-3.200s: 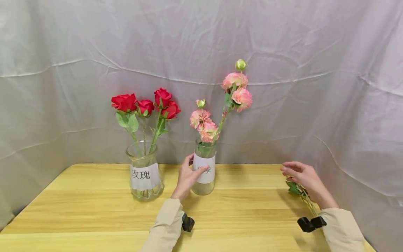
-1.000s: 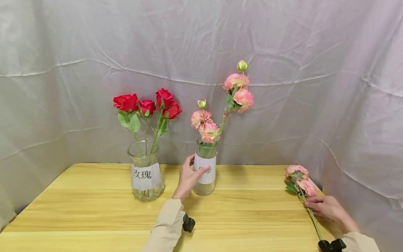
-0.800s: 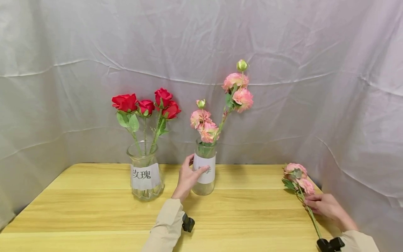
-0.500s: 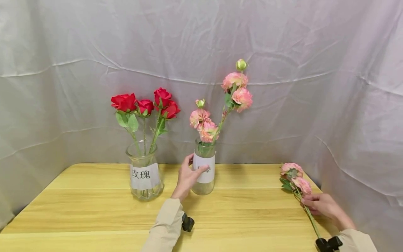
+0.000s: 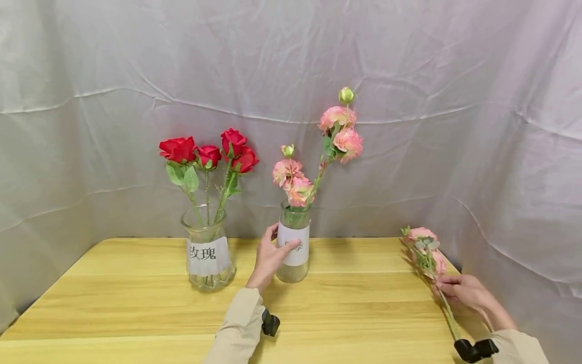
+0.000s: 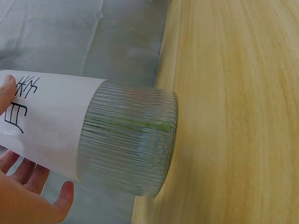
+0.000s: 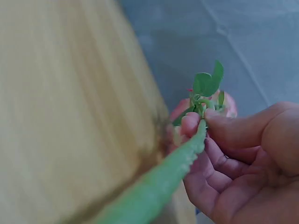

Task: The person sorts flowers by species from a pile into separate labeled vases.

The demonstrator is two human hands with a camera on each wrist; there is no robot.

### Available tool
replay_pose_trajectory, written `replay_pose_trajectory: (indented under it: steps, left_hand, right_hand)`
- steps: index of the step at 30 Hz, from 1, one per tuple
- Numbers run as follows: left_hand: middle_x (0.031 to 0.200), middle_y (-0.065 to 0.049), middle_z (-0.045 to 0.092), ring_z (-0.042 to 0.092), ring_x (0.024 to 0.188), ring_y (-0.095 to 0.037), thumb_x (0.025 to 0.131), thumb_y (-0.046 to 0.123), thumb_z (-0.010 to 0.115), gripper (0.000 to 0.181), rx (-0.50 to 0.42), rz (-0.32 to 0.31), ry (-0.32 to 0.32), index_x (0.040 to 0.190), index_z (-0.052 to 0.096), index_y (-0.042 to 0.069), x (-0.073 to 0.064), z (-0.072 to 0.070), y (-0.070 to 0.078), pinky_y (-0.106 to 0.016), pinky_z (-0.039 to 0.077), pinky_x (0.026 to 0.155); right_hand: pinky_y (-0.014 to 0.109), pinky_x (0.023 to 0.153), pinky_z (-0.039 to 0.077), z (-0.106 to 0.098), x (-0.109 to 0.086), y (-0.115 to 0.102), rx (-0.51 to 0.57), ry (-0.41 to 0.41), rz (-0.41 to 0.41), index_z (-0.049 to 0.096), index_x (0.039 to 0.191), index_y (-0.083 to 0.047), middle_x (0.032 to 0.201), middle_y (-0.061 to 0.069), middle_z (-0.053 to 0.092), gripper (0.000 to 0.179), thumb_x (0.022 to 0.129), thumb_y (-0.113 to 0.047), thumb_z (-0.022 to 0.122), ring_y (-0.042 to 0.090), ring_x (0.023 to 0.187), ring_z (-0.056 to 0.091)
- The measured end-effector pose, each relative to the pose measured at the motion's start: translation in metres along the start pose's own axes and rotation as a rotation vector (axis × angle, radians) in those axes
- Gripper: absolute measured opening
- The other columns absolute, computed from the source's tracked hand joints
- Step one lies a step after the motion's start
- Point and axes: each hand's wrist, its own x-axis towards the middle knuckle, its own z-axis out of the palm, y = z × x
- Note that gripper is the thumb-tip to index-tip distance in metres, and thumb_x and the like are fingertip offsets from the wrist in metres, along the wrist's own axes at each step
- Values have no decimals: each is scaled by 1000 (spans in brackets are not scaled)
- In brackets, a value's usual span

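Note:
My left hand grips a ribbed glass vase, its thumb lying across the white paper label. Two stems of pink flowers with green buds stand in that vase. In the left wrist view the ribbed base shows a green stem inside. At the table's right side, my right hand pinches another pink flower by its stem, just below the blooms. Thumb and index finger meet on the green stem in the right wrist view; the blooms are mostly hidden behind the fingers there.
Left of the held vase stands a wider glass vase with a written label, holding several red roses. Both vases stand on a wooden table. Grey cloth hangs behind and at the sides.
Earlier my right hand was over the flower's head; it then moved down to the stem and pinched it. Lately the blooms have turned and shifted slightly left. My left hand stays on the vase.

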Motion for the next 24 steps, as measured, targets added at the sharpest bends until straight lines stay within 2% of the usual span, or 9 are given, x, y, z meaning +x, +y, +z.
replay_pose_trajectory:
  steps: [5, 11, 17, 24]
  left_hand:
    - [133, -20, 52, 45, 124, -35, 79, 22, 81, 70, 1, -4, 1, 136, 47, 0, 0, 0, 0, -50, 37, 103]
    - [133, -21, 52, 45, 124, -35, 79, 21, 81, 70, -3, 3, 1, 136, 47, -1, 0, 0, 0, -50, 37, 103]
    - [133, -21, 52, 45, 124, -36, 78, 21, 81, 70, -4, 8, 3, 136, 47, -1, 0, 0, 1, -51, 37, 103]
    - [133, -21, 52, 46, 124, -36, 79, 21, 80, 70, -1, 4, 0, 136, 47, -1, 0, 0, 1, -50, 37, 102]
  right_hand:
    - [25, 73, 55, 6, -2, -14, 18, 34, -37, 41, 115, 33, 94, 17, 69, 33, 95, 7, 48, 9, 81, 66]
    - [26, 75, 54, 12, -5, -28, -63, 105, -41, 44, 119, 25, 99, 11, 69, 35, 98, -3, 50, 5, 83, 62]
    - [28, 75, 54, 19, -7, -37, -86, 129, -70, 42, 121, 23, 101, 10, 69, 34, 99, -2, 48, 2, 83, 60]
    - [25, 71, 53, 29, -7, -44, -23, 169, -102, 47, 116, 22, 96, 8, 72, 30, 98, -2, 51, 5, 80, 62]
